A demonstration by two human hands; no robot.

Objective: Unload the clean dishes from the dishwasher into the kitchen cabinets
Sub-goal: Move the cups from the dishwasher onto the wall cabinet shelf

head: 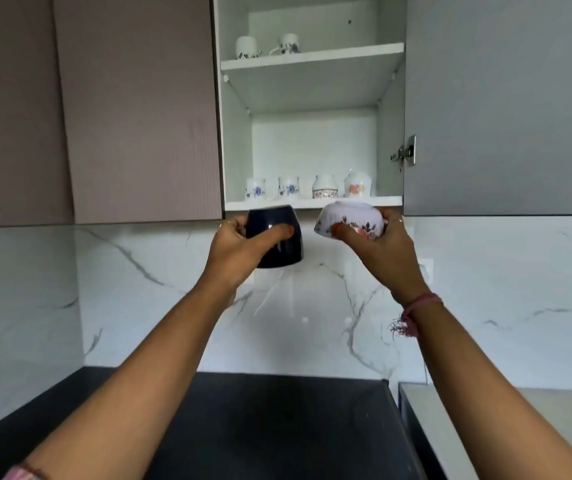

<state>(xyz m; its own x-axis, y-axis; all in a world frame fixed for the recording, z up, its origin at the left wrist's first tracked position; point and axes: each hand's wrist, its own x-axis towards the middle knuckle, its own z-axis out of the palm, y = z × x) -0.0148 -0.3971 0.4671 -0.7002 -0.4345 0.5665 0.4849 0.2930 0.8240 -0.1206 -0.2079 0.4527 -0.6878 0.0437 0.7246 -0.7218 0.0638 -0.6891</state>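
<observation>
My left hand grips a dark blue mug, held upside down just below the open wall cabinet. My right hand holds a white bowl with red and blue flowers, also inverted, with its foot at the height of the cabinet's bottom shelf. Both arms are raised. On that shelf stand several white flowered cups and small jars. Two more flowered cups sit on the upper shelf.
The cabinet door stands open to the right, its hinge showing. A closed brown cabinet is to the left. White marble backsplash runs behind a black countertop. A pale surface adjoins at the right.
</observation>
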